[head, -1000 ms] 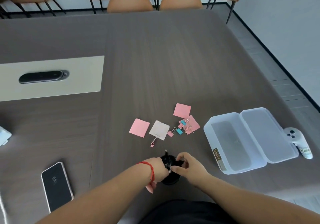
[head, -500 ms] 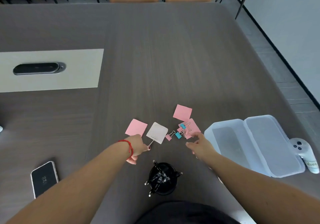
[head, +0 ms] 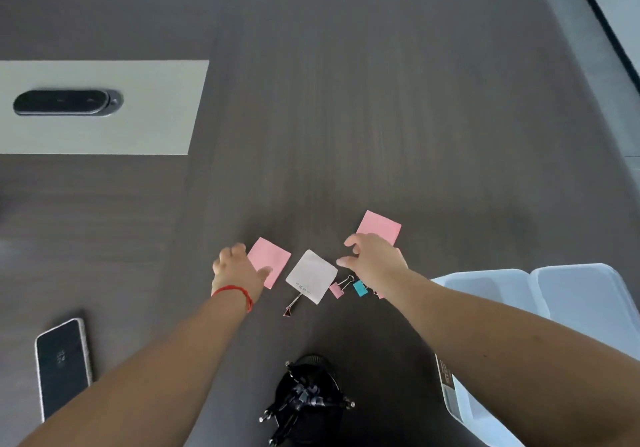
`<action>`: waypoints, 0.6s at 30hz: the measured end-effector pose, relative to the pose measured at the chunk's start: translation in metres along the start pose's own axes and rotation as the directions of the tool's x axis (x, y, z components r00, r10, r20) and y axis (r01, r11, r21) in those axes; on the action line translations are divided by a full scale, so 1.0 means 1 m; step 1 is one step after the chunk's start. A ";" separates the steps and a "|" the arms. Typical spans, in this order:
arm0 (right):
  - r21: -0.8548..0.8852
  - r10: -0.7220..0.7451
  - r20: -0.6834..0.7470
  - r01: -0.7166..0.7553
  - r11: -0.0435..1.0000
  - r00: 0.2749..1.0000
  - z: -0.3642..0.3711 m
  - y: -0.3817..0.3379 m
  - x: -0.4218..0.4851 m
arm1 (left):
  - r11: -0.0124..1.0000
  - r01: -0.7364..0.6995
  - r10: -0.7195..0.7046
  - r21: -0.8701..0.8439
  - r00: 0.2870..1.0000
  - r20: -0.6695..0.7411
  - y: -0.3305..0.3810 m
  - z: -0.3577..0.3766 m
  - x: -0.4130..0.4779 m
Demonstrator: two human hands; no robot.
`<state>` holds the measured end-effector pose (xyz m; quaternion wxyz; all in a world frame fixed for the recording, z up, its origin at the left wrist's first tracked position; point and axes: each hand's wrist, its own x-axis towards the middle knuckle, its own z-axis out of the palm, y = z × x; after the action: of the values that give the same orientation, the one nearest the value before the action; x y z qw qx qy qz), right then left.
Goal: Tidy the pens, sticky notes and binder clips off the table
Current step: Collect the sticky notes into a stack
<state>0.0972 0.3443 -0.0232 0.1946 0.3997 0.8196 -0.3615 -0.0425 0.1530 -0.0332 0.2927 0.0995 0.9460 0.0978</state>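
Note:
My left hand (head: 235, 266) rests on the left edge of a pink sticky note (head: 273, 259), thumb on the note, fingers curled. My right hand (head: 374, 259) hovers with spread fingers over a second pink sticky note (head: 381, 227) and hides part of the clip pile. Between the hands lies a pale sticky note (head: 311, 275) with a small dark-red binder clip (head: 289, 310) at its near corner. A pink binder clip (head: 336, 289) and a blue binder clip (head: 360, 288) lie beside my right wrist. A black pen holder (head: 308, 401) with several pens stands near me.
An open clear plastic box (head: 540, 284) with its lid folded back sits at the right, partly under my right forearm. A phone (head: 62, 363) lies at the near left. A pale inset panel (head: 166, 107) with a dark cable cover (head: 65, 102) is at the far left.
Both hands left the pen holder and reached forward to the notes. The left hand now touches the left pink note; the right has advanced over the clips toward the far pink note.

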 end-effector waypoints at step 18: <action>0.310 -0.042 0.005 0.038 0.950 0.999 0.011 -0.034 0.003 | 0.652 0.144 -0.044 -0.745 0.987 0.153 0.006 0.006 0.005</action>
<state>0.0685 0.3236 -0.0175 0.1266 0.4065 0.7596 -0.4916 -0.0421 0.1610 -0.0394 0.3689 -0.0741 0.8047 0.4592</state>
